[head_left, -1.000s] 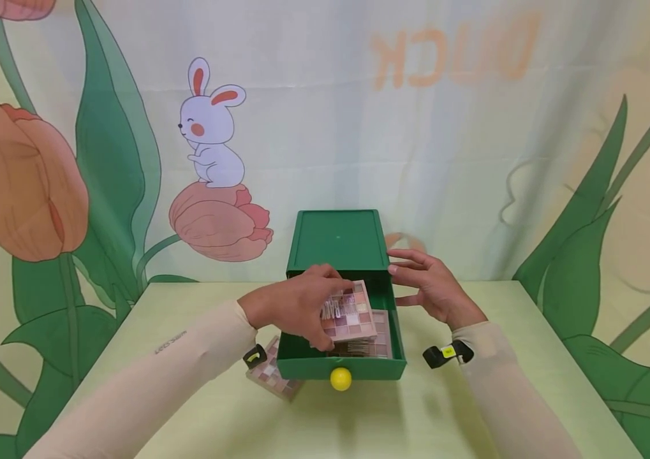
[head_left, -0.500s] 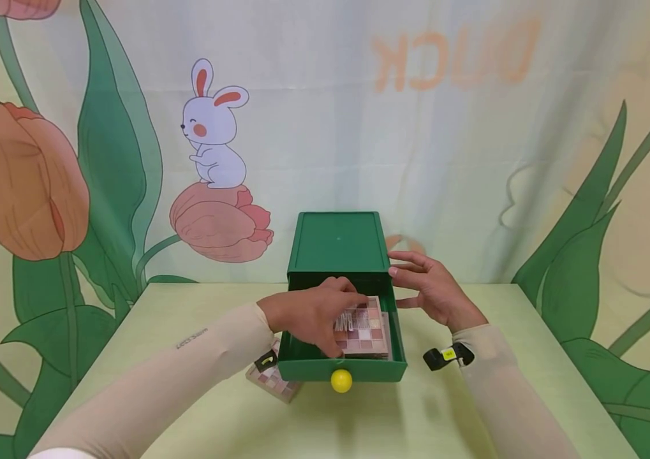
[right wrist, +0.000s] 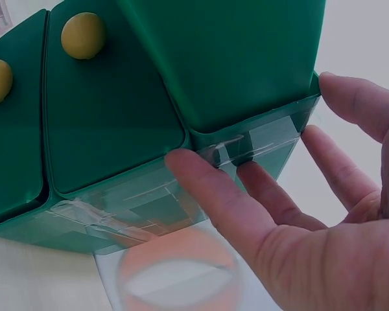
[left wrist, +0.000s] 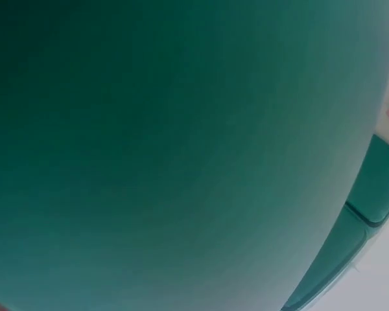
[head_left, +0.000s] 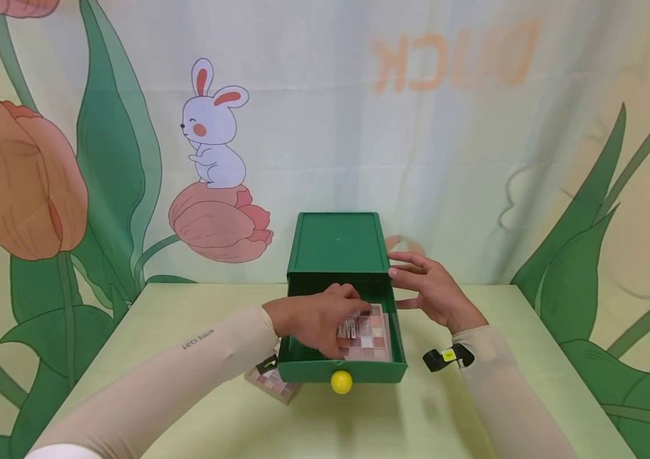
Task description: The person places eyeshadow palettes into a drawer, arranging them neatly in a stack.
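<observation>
In the head view my left hand (head_left: pixel 316 319) reaches into the pulled-out green drawer (head_left: pixel 302 371) and grips an eyeshadow palette (head_left: pixel 363 333) between thumb and fingers. That palette lies low in the drawer, over another one whose edge peeks out on the right. My right hand (head_left: pixel 430 290) steadies the side of the green drawer cabinet (head_left: pixel 339 242), its fingers spread. Up close in the right wrist view, several fingertips (right wrist: pixel 181 159) touch the taped side of the cabinet. A green wall of the drawer (left wrist: pixel 181 149) fills most of the left wrist view, where the hand itself is hidden.
One more palette (head_left: pixel 273 382) lies on the table (head_left: pixel 210 408), left of the drawer and partly under my left wrist. A yellow knob (head_left: pixel 341 382) sticks out from the drawer front. Lower drawers with yellow knobs (right wrist: pixel 83 35) appear in the right wrist view. A printed curtain (head_left: pixel 325 127) hangs behind.
My left hand has lowered the tilted palette into the drawer, moving slightly right, and it now lies flatter over the one beneath. The right hand has stayed at the cabinet's side.
</observation>
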A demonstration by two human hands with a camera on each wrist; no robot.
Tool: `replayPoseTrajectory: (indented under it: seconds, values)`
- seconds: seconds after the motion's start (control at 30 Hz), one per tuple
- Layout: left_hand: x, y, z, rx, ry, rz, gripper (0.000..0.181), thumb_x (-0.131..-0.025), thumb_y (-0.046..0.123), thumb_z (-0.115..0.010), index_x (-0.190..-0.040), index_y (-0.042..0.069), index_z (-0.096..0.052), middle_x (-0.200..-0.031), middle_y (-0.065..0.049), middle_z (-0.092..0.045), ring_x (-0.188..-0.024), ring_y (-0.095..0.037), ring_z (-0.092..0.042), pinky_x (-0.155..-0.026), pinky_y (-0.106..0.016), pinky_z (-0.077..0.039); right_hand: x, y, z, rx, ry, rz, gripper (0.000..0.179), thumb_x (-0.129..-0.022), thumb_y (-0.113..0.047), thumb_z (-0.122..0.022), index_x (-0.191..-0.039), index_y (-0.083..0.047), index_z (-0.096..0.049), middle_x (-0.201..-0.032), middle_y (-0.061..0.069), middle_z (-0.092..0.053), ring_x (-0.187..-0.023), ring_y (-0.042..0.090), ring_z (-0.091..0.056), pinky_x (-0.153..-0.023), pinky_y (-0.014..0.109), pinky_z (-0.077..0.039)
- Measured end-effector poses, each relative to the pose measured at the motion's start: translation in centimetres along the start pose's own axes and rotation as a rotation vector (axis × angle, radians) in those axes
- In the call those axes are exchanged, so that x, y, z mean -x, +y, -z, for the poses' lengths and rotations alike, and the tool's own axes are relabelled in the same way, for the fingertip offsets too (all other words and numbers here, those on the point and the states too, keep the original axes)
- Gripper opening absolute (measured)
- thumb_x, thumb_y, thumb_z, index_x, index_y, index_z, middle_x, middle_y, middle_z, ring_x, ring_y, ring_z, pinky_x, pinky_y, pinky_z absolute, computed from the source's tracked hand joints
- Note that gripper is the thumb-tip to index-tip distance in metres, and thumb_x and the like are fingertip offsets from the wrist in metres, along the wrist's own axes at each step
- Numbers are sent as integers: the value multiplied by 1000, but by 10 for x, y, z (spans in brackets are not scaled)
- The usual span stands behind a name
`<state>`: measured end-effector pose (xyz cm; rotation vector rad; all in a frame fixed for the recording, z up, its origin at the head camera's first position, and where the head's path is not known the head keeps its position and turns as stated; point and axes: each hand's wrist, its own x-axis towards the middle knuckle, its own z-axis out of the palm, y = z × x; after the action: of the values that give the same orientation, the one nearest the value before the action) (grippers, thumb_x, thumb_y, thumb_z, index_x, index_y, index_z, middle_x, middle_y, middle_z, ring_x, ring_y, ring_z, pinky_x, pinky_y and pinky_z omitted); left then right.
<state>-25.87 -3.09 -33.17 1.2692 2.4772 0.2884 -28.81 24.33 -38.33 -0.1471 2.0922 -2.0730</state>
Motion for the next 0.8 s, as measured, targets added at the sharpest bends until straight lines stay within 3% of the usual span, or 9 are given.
replayPoseTrajectory:
  seconds: [0.5,0.8]
  values:
    - [1,0,-8,-51,37,-28,86,-86,26,-87,-160,17,-45,-152,-3,-44,-133,-17,-38,-107,-29,-52,0,0,-1,-1,6,1,58,-102,-35,-73,-154,-20,-53,-153,16,-53,-137,41,-57,-100,67,-56]
    - [2,-2,-7,-36,38,-28,87,-84,26,-88,-159,17,-45,-155,-3,-44,-135,-18,-38,-109,-31,-51,1,-1,-2,-1,0,5,59,-102,-35,-72,-155,-19,-53,-151,15,-54,-136,39,-58,-102,68,-55]
